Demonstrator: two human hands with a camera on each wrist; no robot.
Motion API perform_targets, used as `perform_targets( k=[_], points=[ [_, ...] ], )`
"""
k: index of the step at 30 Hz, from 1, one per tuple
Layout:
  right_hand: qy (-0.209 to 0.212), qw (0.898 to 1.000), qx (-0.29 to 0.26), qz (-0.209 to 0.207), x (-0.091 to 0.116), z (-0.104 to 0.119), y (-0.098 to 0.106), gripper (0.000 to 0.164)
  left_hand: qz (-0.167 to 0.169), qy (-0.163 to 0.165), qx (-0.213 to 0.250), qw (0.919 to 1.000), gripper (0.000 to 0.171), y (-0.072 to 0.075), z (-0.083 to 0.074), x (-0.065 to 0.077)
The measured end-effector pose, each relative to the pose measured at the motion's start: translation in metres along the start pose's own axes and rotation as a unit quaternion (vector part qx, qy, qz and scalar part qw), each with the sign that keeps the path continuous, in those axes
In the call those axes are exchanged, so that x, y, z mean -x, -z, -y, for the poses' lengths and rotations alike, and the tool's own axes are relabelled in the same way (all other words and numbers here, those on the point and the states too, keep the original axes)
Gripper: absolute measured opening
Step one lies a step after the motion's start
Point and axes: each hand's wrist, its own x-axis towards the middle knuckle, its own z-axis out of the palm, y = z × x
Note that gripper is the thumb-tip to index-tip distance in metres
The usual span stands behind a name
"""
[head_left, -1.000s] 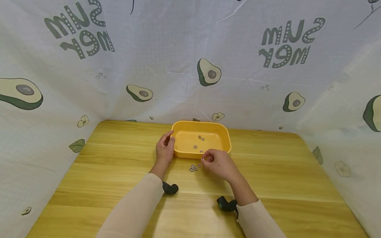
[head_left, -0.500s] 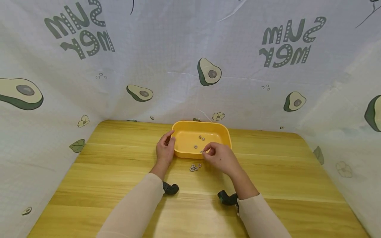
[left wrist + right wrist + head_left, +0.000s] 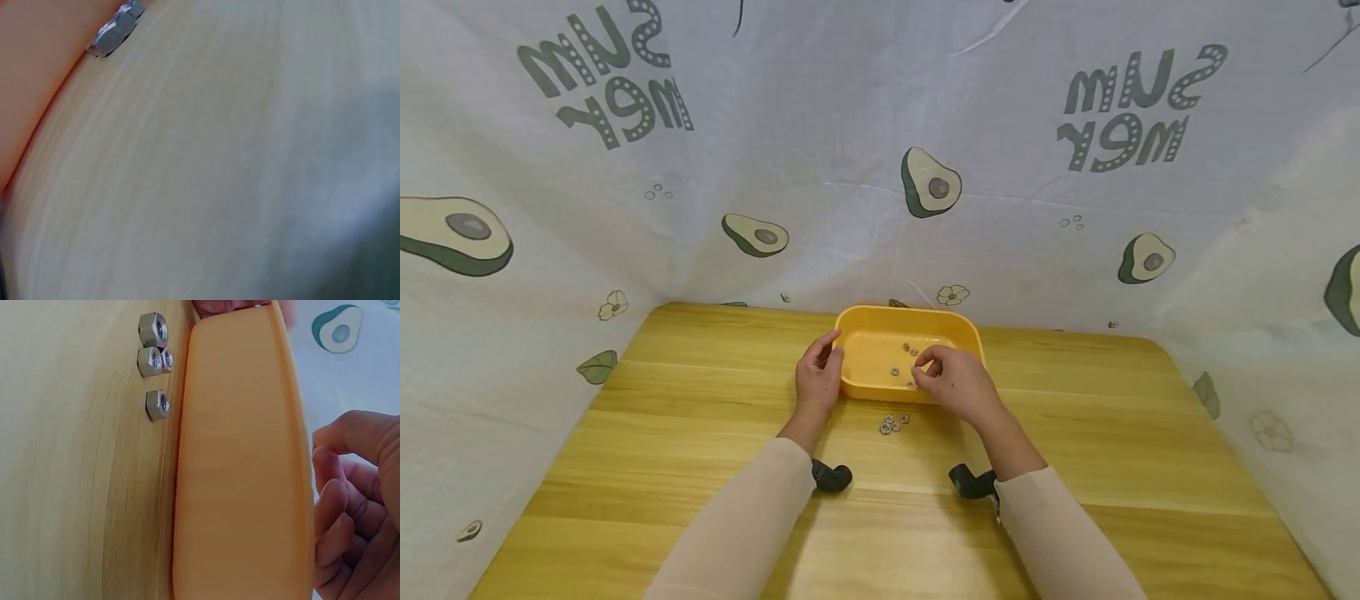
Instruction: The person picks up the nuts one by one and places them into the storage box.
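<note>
My left hand (image 3: 818, 385) grips the left end of a yellow plastic tray (image 3: 868, 390), thumb and fingers at its rim. Over the near right part of the tray, my right hand (image 3: 958, 382) pinches a small metal hex nut (image 3: 916, 368) between thumb and forefinger. In the right wrist view the fingertips of this hand (image 3: 362, 494) meet just past the tray's rim, mostly hiding the nut. Several nuts lie inside the tray, one of them (image 3: 895, 372) near its middle. In front of it, a few more hex nuts (image 3: 157, 405) rest on the wooden table.
The wooden table (image 3: 700, 467) reaches back to a white curtain (image 3: 835, 125) printed with avocados. Dark wrist-camera mounts stick out under both forearms, the left mount (image 3: 832, 477) and the right mount (image 3: 972, 482).
From in front of the tray, my right hand has moved forward over the near rim with the pinched nut. My left hand stays at the tray's left end.
</note>
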Motion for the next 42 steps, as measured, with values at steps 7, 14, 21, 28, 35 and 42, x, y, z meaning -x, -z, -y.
perform_targets(
  k=[7,14,21,28,35,42],
  points=[
    [-0.018,1.000,-0.005,-0.002,-0.010,-0.004,-0.002,0.019,-0.002,-0.006,0.002,1.0000,0.032,-0.001,-0.001,-0.001],
    [-0.030,0.999,0.021,-0.002,-0.022,-0.012,-0.004,0.019,0.000,-0.007,0.001,1.0000,0.032,-0.001,0.000,-0.001],
    [-0.015,0.998,0.057,0.001,-0.033,-0.014,-0.002,0.020,-0.003,-0.004,-0.001,1.0000,0.032,0.000,-0.001,-0.001],
    [-0.017,0.998,0.060,0.013,-0.038,-0.015,-0.003,0.020,-0.007,0.001,0.001,1.0000,0.033,-0.002,0.001,-0.001],
    [-0.019,0.998,0.058,0.022,-0.039,-0.017,-0.003,0.021,-0.008,0.010,0.002,0.9999,0.034,-0.003,-0.004,0.001],
    [-0.023,0.998,0.060,0.025,-0.040,-0.018,-0.004,0.025,0.002,0.002,-0.007,1.0000,0.034,0.001,-0.037,0.018]
  ],
)
